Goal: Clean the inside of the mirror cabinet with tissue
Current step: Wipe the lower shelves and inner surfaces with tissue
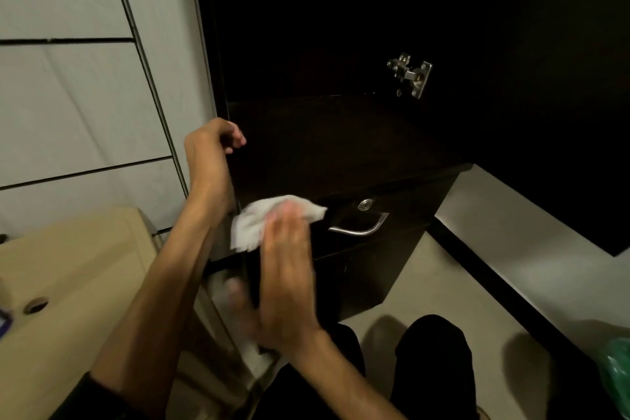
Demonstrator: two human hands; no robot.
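Note:
The dark wooden cabinet (341,143) stands open, its inside floor and walls in deep shadow. My left hand (211,143) curls over the cabinet's left front edge, gripping it. My right hand (289,269), blurred, presses a crumpled white tissue (255,225) against the cabinet's front lower edge, just left of the drawer handle (361,228). The tissue sticks out above and to the left of my fingers.
A metal hinge (410,75) is on the open door at right. Below the compartment is a drawer with a keyhole (365,204). A beige sink (68,283) lies at lower left, tiled wall behind it. A green plastic bag (617,375) lies at lower right. My dark-trousered legs show below.

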